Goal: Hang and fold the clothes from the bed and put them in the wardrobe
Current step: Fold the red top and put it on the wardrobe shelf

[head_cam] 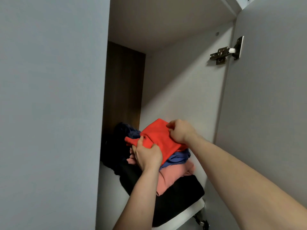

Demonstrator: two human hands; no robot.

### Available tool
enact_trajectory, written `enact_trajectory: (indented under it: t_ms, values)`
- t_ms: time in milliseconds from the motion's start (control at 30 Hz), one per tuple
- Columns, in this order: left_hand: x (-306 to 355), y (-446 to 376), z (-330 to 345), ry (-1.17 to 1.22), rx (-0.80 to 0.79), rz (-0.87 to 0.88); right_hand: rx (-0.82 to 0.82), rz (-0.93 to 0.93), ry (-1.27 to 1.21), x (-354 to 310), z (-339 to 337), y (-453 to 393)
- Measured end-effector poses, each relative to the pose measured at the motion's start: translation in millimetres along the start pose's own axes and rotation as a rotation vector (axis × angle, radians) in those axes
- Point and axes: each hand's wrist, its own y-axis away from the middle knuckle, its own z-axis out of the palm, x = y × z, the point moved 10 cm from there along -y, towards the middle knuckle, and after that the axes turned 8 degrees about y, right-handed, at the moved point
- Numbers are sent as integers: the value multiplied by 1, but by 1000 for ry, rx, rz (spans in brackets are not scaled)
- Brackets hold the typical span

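A folded red garment (157,136) lies on top of a stack of folded clothes on a white wardrobe shelf (191,211). Under it are a blue-violet piece (179,158), a pink piece (172,178) and a black piece (181,196) at the bottom. My left hand (147,155) grips the red garment's near left edge, thumb on top. My right hand (181,131) pinches its right upper edge. Both arms reach up into the compartment.
Dark navy and black clothes (123,133) sit bunched behind and left of the stack. A closed grey door panel (49,113) stands at the left; the open door (265,113) with its metal hinge (224,53) is at the right. A shelf underside (166,22) closes the compartment above.
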Motion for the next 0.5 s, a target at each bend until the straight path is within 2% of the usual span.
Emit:
enact_trajectory:
  t_ms: [233, 333, 400, 500]
  values:
    - [-5, 0, -5, -65, 39, 34, -152, 19, -5, 11, 42, 1]
    - [12, 8, -9, -227, 92, 249, -212, 4, 36, 5, 39, -1]
    - [25, 15, -4, -315, 88, 431, -160, -15, 76, 0, 22, -4]
    - [22, 12, 14, -366, -40, 427, -116, -57, 26, -4, 15, -6]
